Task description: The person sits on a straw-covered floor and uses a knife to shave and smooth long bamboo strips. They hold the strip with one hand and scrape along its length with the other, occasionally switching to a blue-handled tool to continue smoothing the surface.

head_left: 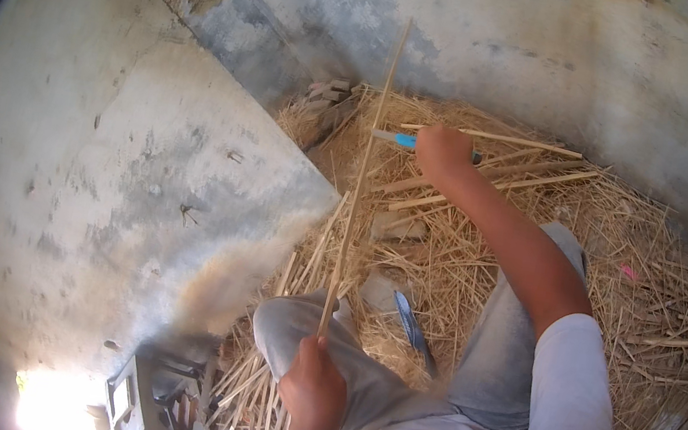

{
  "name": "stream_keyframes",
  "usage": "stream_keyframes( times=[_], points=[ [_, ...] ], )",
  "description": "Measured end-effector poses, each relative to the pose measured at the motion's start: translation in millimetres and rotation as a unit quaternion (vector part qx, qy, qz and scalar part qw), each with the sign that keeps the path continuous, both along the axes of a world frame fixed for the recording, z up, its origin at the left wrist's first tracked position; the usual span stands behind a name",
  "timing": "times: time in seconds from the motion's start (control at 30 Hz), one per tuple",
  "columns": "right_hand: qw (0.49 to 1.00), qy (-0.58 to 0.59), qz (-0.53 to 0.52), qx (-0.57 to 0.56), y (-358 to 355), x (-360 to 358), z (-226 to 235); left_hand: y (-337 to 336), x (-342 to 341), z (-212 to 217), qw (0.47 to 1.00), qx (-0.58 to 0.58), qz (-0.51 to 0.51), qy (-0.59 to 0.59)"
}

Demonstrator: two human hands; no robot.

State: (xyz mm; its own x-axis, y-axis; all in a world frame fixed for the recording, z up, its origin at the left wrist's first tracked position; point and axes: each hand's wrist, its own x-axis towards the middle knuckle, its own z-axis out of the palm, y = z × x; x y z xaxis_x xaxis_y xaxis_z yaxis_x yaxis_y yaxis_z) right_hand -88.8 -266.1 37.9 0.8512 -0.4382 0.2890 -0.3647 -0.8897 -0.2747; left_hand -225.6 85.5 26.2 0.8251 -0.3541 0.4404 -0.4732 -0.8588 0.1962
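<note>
My left hand (314,390) is closed around the near end of a long, thin wooden strip (351,225), perhaps bamboo. The strip runs away from me over my left knee, its far end up against the wall. Farther out, my right hand (444,154) grips a blue-handled knife (405,140). Its short blade points left and meets the strip's upper part, or nearly so; I cannot tell whether it cuts in. Between my legs lies a blue-grey blade-like tool (414,328), on a litter of straw-like shavings (442,270).
Walls with peeling paint (148,159) close in on the left and the far side. Several longer strips (541,145) lie on the shavings beyond my right hand, more (251,392) beside my left leg. A grey box-like frame (145,417) stands at lower left, bricks (326,97) in the far corner.
</note>
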Motion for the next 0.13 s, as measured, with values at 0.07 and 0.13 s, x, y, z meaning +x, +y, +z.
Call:
stream_keyframes(
  times=[0.07, 0.13],
  points=[
    [0.997, -0.061, 0.04, -0.002, 8.6, 0.3, -9.9, 8.3, -5.5, 1.2, 1.0, -0.004, 0.007, 0.0],
    [0.994, -0.089, 0.069, -0.008, 29.4, -0.5, -13.5, 11.3, -4.2, -1.4, 0.999, -0.027, -0.014, -0.016]
  ],
)
